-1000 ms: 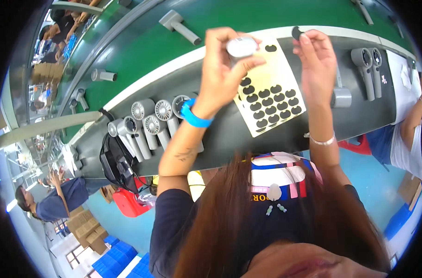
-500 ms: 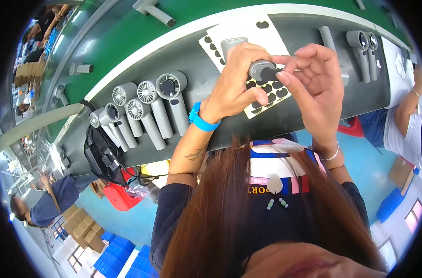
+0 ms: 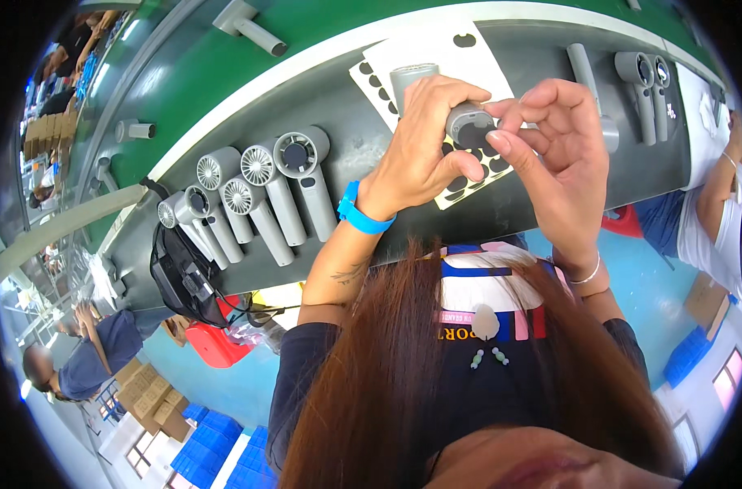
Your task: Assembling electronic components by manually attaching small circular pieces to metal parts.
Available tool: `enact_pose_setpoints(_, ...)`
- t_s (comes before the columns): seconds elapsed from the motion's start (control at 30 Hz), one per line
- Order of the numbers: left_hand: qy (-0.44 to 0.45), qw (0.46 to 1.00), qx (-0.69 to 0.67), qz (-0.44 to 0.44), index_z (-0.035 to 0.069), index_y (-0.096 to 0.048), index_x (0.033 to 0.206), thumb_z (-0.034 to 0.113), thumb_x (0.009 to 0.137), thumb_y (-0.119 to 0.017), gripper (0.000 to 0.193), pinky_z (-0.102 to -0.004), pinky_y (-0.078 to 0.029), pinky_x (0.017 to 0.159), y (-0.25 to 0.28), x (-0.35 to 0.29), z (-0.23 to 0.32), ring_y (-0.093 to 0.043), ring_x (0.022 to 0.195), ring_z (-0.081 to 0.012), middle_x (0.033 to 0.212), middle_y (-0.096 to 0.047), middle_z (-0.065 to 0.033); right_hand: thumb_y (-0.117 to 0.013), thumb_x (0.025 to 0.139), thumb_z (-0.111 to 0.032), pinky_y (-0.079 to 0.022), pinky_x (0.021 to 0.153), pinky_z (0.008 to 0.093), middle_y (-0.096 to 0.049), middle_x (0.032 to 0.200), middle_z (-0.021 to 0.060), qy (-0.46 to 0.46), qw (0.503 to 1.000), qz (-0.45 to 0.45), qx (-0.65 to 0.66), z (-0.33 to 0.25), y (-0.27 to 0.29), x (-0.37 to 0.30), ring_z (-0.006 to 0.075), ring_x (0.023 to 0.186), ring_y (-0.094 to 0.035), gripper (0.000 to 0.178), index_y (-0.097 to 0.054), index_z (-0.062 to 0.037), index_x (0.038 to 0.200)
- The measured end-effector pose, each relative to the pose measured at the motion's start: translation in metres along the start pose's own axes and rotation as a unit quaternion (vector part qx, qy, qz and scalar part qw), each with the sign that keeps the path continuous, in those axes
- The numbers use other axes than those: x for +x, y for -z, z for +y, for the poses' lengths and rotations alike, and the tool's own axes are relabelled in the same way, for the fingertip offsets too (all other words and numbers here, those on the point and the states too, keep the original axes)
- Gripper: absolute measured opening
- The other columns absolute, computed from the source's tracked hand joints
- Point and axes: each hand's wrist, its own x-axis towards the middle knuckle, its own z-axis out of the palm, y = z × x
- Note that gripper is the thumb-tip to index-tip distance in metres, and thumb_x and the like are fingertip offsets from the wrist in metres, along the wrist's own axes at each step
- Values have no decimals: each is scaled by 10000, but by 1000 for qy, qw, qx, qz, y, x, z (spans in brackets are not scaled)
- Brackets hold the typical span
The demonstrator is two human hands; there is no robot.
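My left hand (image 3: 424, 138) is wrapped round a grey handheld fan (image 3: 412, 77), whose handle end faces me. A dark rounded sticker (image 3: 474, 135) lies against that end face. At the sticker's right edge, the thumb and forefinger of my right hand (image 3: 562, 155) are pinched, with the other fingers curled loosely. Beneath both hands is a pale sheet (image 3: 436, 53) bearing rows of black stickers, partly covered by my left hand and the fan.
Several grey handheld fans (image 3: 302, 163) lie in a group at left, beside a black bag (image 3: 180, 277). More fans (image 3: 644, 94) lie at right, near another person's arm (image 3: 717, 183). Beyond the table's white edge runs a green belt (image 3: 184, 90) carrying grey fans.
The sticker has come to lie flatter over the fan's end face, which has shifted slightly right. Fans on the green belt have moved left.
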Motion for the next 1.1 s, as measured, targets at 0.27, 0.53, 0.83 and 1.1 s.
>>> enact_pose_setpoints(0.27,-9,1000,11,-2,35,-512,1143,622,818,-518,671,-391,-347,895,-5,5,-1,-516,941,-287,1039,-562,-106,-667,821,40,-502,748,226,-578,900,46,-18,1000,0,-4,-2,6,4,110,909,-609,346,-437,-20,1072)
enact_pose_setpoints(0.53,-6,1000,18,0,32,-510,1131,631,830,-489,671,-397,-346,899,-7,5,-1,-518,941,-288,1034,-567,-105,-640,823,78,-506,771,245,-579,915,69,-29,999,-10,-17,-5,7,5,155,956,-608,340,-433,-14,1076)
enact_pose_setpoints(0.83,0,1000,18,1,32,-513,1113,614,848,-484,640,-407,-347,904,-8,6,1,-521,948,-291,1021,-570,-101,-625,826,101,-503,791,253,-578,919,84,-38,999,-15,-35,-8,8,5,190,999,-605,343,-424,-13,1080)
enact_pose_setpoints(1.1,-3,1000,25,1,35,-521,1101,589,860,-495,605,-410,-347,905,-12,9,-3,-526,953,-291,1017,-570,-97,-632,828,87,-488,801,247,-590,873,69,-61,997,-8,-48,-9,12,8,171,999,-604,347,-423,-22,1084)
